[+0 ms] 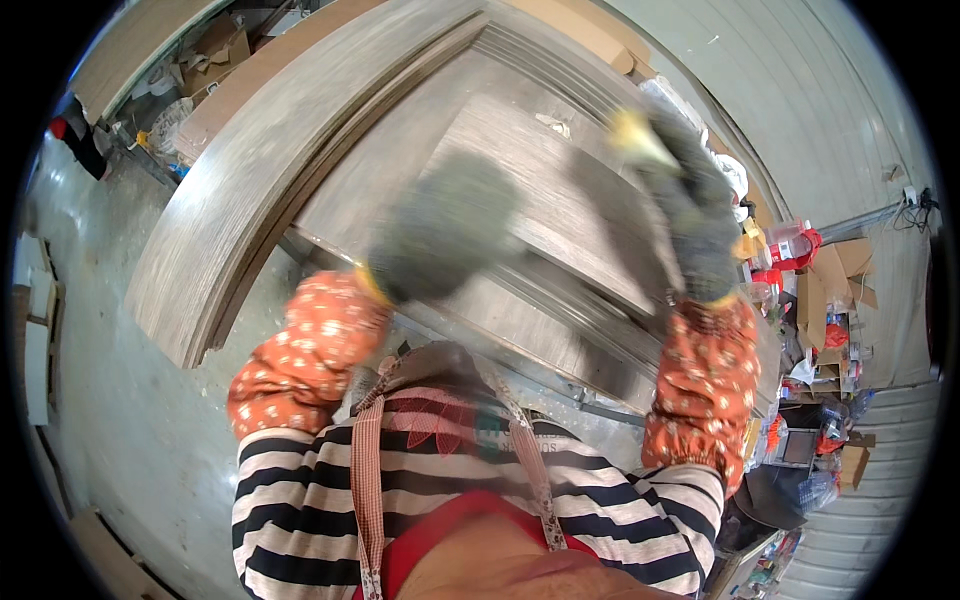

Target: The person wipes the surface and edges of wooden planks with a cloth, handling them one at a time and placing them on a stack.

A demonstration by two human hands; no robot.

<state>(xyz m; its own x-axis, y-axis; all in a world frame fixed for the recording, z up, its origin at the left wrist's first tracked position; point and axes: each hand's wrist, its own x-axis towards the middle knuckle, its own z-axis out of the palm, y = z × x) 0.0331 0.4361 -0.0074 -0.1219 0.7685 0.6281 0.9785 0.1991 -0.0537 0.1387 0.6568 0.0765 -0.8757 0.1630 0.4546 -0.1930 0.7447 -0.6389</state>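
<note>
My left hand [450, 225], in a dark grey-green work glove with a yellow cuff edge, is over the wood-grain panel [490, 150]. Motion smears its fingers, so their pose and any contact with the panel are unclear. Further right, my right hand [690, 190] wears a matching glove. Its fingers are closed round a small yellow-and-white object [640, 140], too blurred to name. A dark shadow falls on the panel beside this hand. Grooved grey-brown trim strips [545, 65] lie along the panel's far side, and similar strips run along its near side.
Long curved-looking wood-grain boards [240, 180] are stacked at the left. A crumpled white scrap [553, 125] lies on the panel. At the right, bottles with red labels [790, 250], open cardboard boxes [845, 270] and mixed clutter stand by the wall. Concrete floor [130, 400] shows at left.
</note>
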